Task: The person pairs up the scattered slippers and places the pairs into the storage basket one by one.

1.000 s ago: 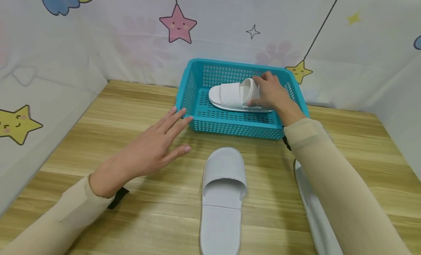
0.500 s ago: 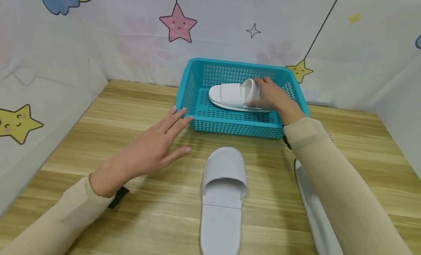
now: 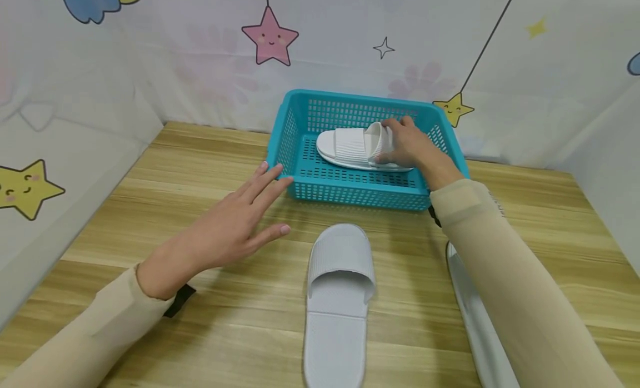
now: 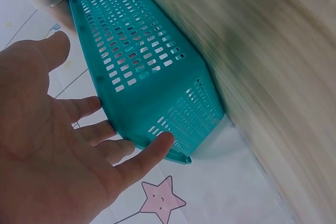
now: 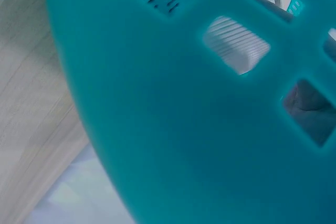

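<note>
In the head view, a pair of white slippers lies stacked head to tail inside a turquoise basket point(image 3: 360, 194). The ribbed strap of one slipper point(image 3: 350, 145) faces left; the other slipper's strap point(image 3: 379, 143) arches up beside my right hand point(image 3: 412, 146). That hand reaches over the near rim, thumb in front and fingers behind, and grips the right-hand slipper's strap end. With fingers straight and spread, my left hand point(image 3: 235, 224) touches the basket's left front corner. In the right wrist view the basket wall point(image 5: 173, 103) hides most of the hand; ribbed strap shows through the holes.
A grey slipper point(image 3: 337, 321) lies on the wooden table point(image 3: 240, 327) in front of the basket, toe toward it. Another grey slipper point(image 3: 480, 321) is partly covered by the right sleeve point(image 3: 515, 277). A printed cloth point(image 3: 340, 43) hangs behind the basket.
The right hand's fingers have come down slightly on the slipper in the basket. The left hand, the basket and the slippers on the table stay in place.
</note>
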A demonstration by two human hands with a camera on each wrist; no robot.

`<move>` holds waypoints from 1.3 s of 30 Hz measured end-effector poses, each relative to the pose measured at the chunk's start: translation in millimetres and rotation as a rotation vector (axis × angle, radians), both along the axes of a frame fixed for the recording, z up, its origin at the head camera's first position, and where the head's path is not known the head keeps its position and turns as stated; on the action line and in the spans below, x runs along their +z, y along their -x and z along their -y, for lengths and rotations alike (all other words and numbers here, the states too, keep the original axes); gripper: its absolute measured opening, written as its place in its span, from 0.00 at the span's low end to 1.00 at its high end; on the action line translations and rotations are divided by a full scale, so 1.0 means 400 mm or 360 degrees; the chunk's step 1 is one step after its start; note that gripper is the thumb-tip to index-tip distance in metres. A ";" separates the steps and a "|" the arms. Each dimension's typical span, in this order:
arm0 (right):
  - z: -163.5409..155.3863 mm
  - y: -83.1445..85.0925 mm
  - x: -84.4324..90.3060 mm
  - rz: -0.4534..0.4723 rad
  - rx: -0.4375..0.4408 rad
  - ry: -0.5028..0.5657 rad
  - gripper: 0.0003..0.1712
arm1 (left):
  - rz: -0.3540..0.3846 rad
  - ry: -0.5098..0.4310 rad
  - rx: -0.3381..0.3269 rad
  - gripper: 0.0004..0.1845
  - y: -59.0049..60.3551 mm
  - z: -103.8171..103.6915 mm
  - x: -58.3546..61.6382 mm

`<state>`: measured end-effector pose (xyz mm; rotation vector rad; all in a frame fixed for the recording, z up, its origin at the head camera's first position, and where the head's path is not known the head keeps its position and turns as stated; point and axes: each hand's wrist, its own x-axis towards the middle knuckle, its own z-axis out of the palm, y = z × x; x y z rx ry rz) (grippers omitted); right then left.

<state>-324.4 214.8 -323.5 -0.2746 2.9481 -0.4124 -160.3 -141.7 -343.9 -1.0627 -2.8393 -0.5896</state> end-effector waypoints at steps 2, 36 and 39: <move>-0.002 -0.001 0.001 0.0013 -0.0007 0.0001 0.51 | -0.0005 -0.0001 -0.0005 0.42 0.001 -0.001 0.000; -0.011 -0.033 0.033 0.0056 -0.0016 0.0090 0.48 | -0.0064 0.0079 -0.0013 0.43 0.000 -0.002 0.016; -0.015 -0.060 0.062 -0.0009 0.0055 0.0128 0.47 | -0.0053 0.0080 -0.0020 0.43 -0.002 0.001 0.016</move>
